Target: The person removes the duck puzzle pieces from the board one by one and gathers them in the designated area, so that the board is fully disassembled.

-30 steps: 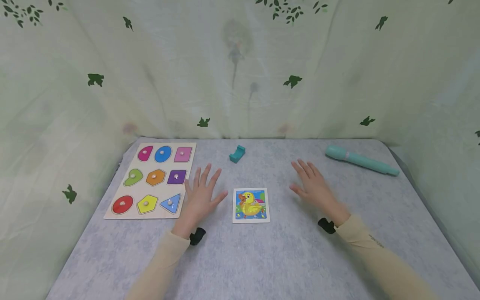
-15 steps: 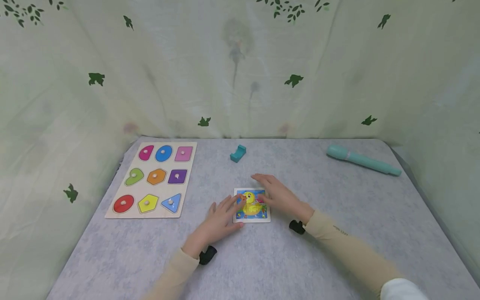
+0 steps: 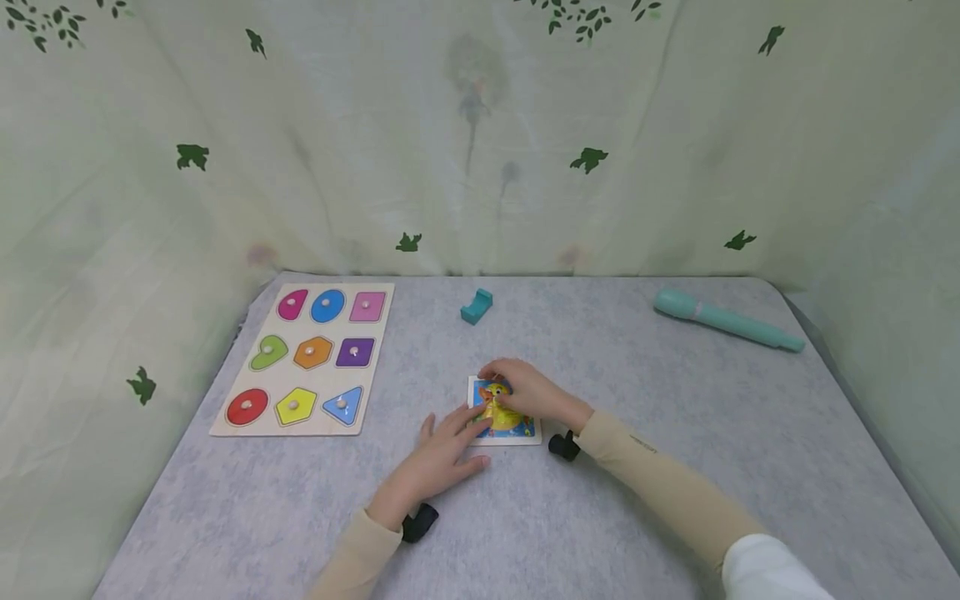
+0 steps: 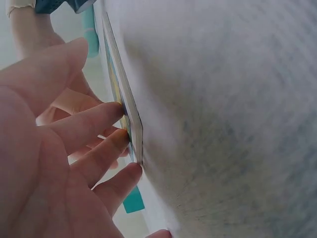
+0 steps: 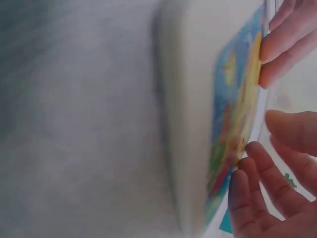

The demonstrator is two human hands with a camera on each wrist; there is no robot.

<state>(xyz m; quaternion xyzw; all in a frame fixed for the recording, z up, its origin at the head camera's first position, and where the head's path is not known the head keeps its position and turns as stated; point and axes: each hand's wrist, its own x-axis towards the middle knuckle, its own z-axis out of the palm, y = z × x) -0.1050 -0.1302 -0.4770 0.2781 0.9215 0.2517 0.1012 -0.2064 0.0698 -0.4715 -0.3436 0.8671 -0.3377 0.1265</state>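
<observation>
1. Shape board (image 3: 291, 377): flat on the surface (image 3: 600, 525), left of the duck puzzle (image 3: 513, 425), apart from it. Nine knobbed pieces, three rows of three, all seated.
2. Left hand (image 3: 435, 462): at the duck puzzle's left edge. Fingers wide and mostly straight, some tips touching the puzzle edge per left wrist view; thumb clear, by the near-left corner. No grip.
3. Teal block (image 3: 476, 307): beyond the duck puzzle, lined up with its left part, hollow side up.
4. Duck puzzle itself: flat on the surface between the hands, pale frame, partly covered. Yellow duck body and near edge visible.
5. Right hand (image 3: 532, 393): over the far side of the duck puzzle, in from its right. Fingers bent, medium gap to thumb, nothing seen between. Thumb contact: can't tell.
6. Teal stick (image 3: 727, 321): right of and beyond the duck puzzle, well apart. Lying slanted, thick end toward the puzzle, thin end away.
</observation>
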